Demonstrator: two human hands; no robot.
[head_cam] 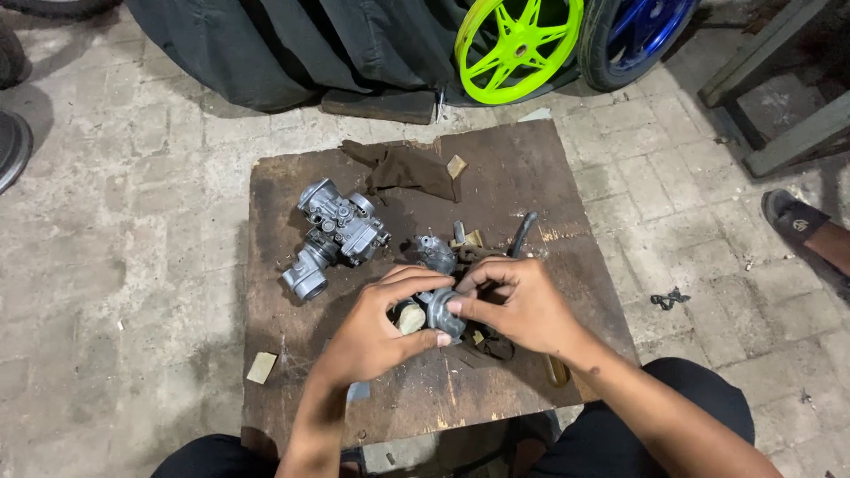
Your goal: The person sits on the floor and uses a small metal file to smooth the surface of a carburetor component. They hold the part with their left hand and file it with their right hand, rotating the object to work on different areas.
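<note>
Well to the left of both hands, a grey cast-metal carburetor body (336, 237) is laid on its side on the stained wooden board (292, 381), where its ribbed, knobbly casting lies steady on the flat surface. Just right of it, the left hand (376, 332) is curled from below around a small round grey metal part (443, 312), thumb under and fingers over, so the piece is cradled above the board. The right hand (522, 305) is closed against the same part from the other side, its fingertips pinched on the rim. Beyond the hands, a crumpled brown rag (407, 170) and small dull fittings (465, 239) are scattered.
</note>
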